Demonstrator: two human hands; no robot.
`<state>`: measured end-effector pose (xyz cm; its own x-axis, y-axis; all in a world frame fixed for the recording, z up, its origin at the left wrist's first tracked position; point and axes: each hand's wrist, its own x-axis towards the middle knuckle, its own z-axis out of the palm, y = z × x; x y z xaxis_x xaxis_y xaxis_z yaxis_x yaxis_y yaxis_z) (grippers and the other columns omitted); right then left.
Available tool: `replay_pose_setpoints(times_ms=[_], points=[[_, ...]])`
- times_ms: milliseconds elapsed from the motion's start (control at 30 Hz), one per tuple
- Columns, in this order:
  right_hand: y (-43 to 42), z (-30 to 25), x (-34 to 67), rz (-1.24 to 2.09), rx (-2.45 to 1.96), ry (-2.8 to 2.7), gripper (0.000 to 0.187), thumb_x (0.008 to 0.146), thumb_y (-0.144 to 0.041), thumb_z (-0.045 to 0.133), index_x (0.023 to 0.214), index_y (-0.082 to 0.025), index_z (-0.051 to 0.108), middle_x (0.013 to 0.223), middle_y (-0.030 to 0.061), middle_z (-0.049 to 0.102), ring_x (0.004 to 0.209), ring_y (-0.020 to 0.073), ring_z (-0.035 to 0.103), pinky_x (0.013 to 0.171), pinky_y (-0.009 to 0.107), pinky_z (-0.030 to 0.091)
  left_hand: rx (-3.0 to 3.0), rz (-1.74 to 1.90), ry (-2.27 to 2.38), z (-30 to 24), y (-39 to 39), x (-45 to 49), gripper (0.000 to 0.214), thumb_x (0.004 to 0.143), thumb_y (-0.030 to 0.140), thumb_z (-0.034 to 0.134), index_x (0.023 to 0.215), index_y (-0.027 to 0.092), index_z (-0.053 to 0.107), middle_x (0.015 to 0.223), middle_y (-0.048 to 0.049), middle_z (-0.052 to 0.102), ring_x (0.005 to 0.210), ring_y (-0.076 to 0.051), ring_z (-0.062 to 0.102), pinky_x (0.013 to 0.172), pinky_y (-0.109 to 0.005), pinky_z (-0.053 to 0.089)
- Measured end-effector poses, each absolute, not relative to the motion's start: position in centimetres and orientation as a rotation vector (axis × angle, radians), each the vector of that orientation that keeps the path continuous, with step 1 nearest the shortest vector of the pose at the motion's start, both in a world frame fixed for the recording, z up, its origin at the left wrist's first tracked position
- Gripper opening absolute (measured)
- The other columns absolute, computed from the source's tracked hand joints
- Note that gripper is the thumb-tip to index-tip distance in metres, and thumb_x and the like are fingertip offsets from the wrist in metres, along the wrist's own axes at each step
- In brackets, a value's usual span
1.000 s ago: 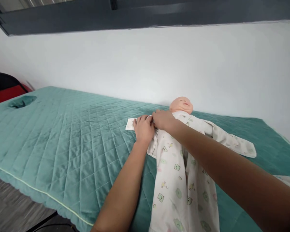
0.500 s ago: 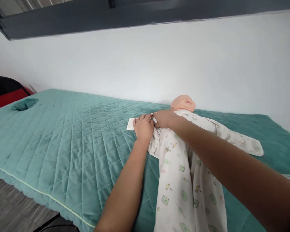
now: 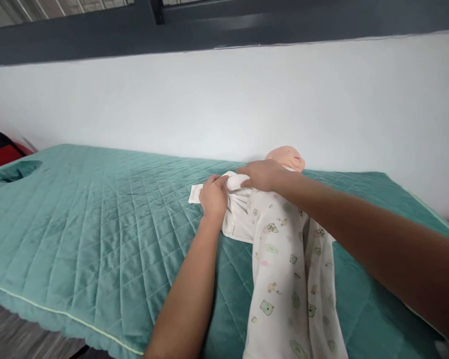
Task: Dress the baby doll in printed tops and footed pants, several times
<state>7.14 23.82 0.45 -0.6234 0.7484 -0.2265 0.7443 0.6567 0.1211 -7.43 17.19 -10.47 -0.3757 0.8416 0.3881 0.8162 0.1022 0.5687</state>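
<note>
A baby doll lies on its back on the bed, its head (image 3: pixel 284 155) toward the wall and turned to the right. White baby romper (image 3: pixel 280 259) with green bear prints covers its body and legs. My left hand (image 3: pixel 214 195) is closed around the romper's sleeve, and the flat cuff end (image 3: pixel 195 193) sticks out to its left. My right hand (image 3: pixel 264 174) lies over the doll's shoulder, its fingers closed on the upper part of the same sleeve. Bunched white cloth (image 3: pixel 236 181) shows between the two hands. My right forearm hides the doll's chest and other sleeve.
A green quilted cover (image 3: pixel 115 239) spreads over the bed, with a face hole (image 3: pixel 17 171) at its far left. Behind stands a white wall (image 3: pixel 153 104) under a dark window frame (image 3: pixel 209 25). A red and black object (image 3: pixel 0 152) is at the left edge.
My right hand has drawn back from my left hand toward the doll's shoulder, baring bunched white cloth between them. My left hand stays on the sleeve. The view has shifted slightly.
</note>
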Motion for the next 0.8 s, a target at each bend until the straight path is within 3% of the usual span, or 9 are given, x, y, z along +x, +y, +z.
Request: replay_pose_setpoints(times_ms=[367,467,600,667,800], points=[[23.0,1.8,10.0,0.13,1.366,2.62,0.039,0.099,-0.049,0.051,0.133,-0.033,0.06,0.121,0.0078,0.07,0.1,0.0304,0.067,0.078,0.038,0.044,1.693,1.002,2.36,-10.2,16.4,-7.2,0.056,0.092,0.006,0.04,0.136,0.031,0.063,0.128,-0.0076,0.068,0.119,-0.028,0.062,0.093,-0.04,0.051],[22.5,1.3,8.7,0.096,1.347,2.632,0.039,0.1,-0.048,0.05,0.134,-0.03,0.059,0.123,0.009,0.07,0.105,0.0302,0.066,0.078,0.037,0.045,1.744,0.906,2.451,-9.9,16.4,-6.7,0.052,0.091,0.007,0.041,0.135,0.028,0.06,0.132,-0.0119,0.065,0.123,-0.032,0.058,0.101,-0.05,0.047],[23.0,-0.1,6.8,0.07,1.282,2.628,0.042,0.1,-0.048,0.051,0.138,-0.029,0.056,0.125,0.011,0.069,0.108,0.031,0.066,0.079,0.037,0.046,1.886,0.805,2.515,-9.7,17.1,-5.9,0.042,0.091,0.011,0.046,0.128,0.025,0.061,0.135,-0.0136,0.061,0.129,-0.035,0.051,0.116,-0.068,0.027],[23.5,-0.8,6.3,0.061,1.234,2.653,0.043,0.099,-0.047,0.053,0.138,-0.029,0.057,0.125,0.0115,0.069,0.109,0.0321,0.066,0.083,0.039,0.048,2.005,0.77,2.415,-9.8,17.5,-5.6,0.038,0.093,0.016,0.049,0.128,0.024,0.06,0.133,-0.0136,0.062,0.129,-0.035,0.051,0.119,-0.069,0.021],[22.3,-1.4,6.9,0.016,1.253,2.792,0.043,0.096,-0.036,0.058,0.136,-0.021,0.06,0.134,0.0153,0.065,0.124,0.0356,0.059,0.099,0.048,0.048,2.115,0.746,2.29,-10.2,17.9,-5.6,0.038,0.093,0.02,0.05,0.13,0.02,0.058,0.13,-0.0135,0.064,0.126,-0.032,0.053,0.12,-0.061,0.026]])
